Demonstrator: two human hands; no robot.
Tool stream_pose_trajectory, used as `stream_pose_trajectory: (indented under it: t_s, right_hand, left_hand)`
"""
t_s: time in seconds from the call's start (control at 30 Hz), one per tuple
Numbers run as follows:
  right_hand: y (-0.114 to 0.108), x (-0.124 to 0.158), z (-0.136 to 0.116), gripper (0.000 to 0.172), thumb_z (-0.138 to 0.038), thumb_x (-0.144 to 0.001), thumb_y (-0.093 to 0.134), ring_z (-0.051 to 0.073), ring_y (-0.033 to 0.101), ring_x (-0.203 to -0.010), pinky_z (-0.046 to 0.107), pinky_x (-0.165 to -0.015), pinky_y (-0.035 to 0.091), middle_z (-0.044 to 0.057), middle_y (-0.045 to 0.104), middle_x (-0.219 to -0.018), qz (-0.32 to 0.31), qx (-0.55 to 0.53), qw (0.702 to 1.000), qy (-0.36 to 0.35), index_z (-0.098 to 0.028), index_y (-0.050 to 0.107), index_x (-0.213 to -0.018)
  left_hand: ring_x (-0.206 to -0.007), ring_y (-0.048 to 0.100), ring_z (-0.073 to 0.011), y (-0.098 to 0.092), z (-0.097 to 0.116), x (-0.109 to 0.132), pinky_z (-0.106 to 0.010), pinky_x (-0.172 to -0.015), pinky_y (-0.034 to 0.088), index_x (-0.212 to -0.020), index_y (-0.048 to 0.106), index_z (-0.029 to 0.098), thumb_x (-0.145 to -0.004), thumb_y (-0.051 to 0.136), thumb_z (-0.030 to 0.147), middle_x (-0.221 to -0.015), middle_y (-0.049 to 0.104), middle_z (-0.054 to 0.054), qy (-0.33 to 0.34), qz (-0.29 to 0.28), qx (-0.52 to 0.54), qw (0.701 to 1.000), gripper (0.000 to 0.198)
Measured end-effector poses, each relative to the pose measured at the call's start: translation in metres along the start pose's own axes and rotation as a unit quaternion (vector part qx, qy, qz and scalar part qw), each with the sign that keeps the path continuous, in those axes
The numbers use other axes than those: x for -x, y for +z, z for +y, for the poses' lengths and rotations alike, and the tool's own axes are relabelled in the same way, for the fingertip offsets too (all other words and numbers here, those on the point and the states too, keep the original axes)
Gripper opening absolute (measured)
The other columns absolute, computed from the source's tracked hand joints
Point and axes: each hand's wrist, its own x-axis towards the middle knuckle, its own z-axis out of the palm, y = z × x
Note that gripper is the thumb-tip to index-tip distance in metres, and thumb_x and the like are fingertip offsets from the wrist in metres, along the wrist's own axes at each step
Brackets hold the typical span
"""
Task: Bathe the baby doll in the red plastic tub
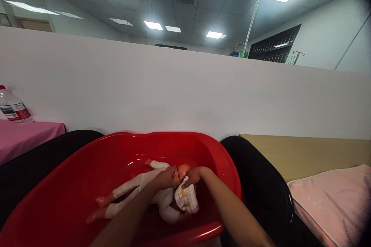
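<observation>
A baby doll (142, 180) in white clothes lies on its back inside a red tub (228, 162), its head to the right and its bare feet to the left. My left hand (168, 176) is on the doll's upper chest and neck, close to its face, with its fingers curled. A white cloth (187, 199) with a yellow print hangs from my right hand (193, 177), which grips its top edge beside the doll's head. The lower end of the cloth is near one of the doll's hands.
Black basins (255, 177) stand on either side of the tub. At the left, a plastic bottle (14, 108) sits on a pink-covered table (31, 135). A pink padded mat (333, 197) lies at the right by a wooden board (301, 154). Behind rises a white partition (179, 88).
</observation>
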Motion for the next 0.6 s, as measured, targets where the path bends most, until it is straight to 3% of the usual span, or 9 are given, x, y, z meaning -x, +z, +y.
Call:
stream_pose_trajectory:
  t_s: [0.13,0.3,0.43,0.53,0.6]
  right_hand:
    - [0.0,0.001,-0.002,0.073,-0.079,-0.1,0.098,0.036,0.091,-0.132,0.041,-0.113,0.073,0.011,0.096,-0.135,0.003,0.011,1.0,0.005,-0.02,0.096,-0.144]
    - [-0.0007,0.0028,0.0017,0.069,-0.067,-0.108,0.094,0.038,0.087,-0.152,0.043,-0.128,0.069,0.015,0.091,-0.16,-0.013,0.029,0.999,0.021,-0.019,0.093,-0.158]
    - [-0.0002,0.0015,0.0043,0.067,-0.061,-0.112,0.091,0.038,0.082,-0.162,0.042,-0.135,0.065,0.013,0.087,-0.171,-0.028,0.03,0.999,0.031,-0.021,0.09,-0.165]
    - [0.0013,-0.0001,0.0042,0.066,-0.064,-0.11,0.094,0.037,0.082,-0.161,0.04,-0.136,0.064,0.012,0.088,-0.169,-0.015,0.028,0.999,0.015,-0.022,0.092,-0.161]
    - [0.0017,-0.0003,0.0031,0.074,-0.07,-0.108,0.096,0.038,0.083,-0.16,0.041,-0.135,0.064,0.014,0.087,-0.17,-0.017,0.026,0.999,0.009,-0.019,0.092,-0.161]
  left_hand:
    - [-0.133,0.082,-0.0453,-0.0023,0.0047,0.0044,-0.044,-0.106,0.06,-0.143,0.074,0.023,-0.103,0.079,0.056,-0.148,0.084,-0.022,-0.009,0.006,-0.003,1.0,0.052]
    - [-0.138,0.081,-0.0457,-0.0038,0.0047,0.0053,-0.044,-0.108,0.06,-0.156,0.075,0.025,-0.098,0.087,0.061,-0.157,0.083,-0.02,-0.006,0.002,-0.001,1.0,0.069]
    - [-0.14,0.081,-0.0449,-0.003,0.0024,0.0027,-0.043,-0.107,0.061,-0.158,0.077,0.031,-0.097,0.087,0.064,-0.16,0.084,-0.017,-0.003,0.003,-0.003,1.0,0.071]
    - [-0.141,0.081,-0.0462,-0.0031,0.0033,0.0034,-0.044,-0.109,0.061,-0.161,0.076,0.029,-0.096,0.088,0.061,-0.164,0.082,-0.019,-0.002,0.005,0.001,1.0,0.074]
    - [-0.139,0.081,-0.0445,-0.0042,0.0048,0.0057,-0.043,-0.108,0.061,-0.157,0.078,0.028,-0.1,0.085,0.057,-0.16,0.083,-0.018,-0.005,0.005,0.001,1.0,0.065]
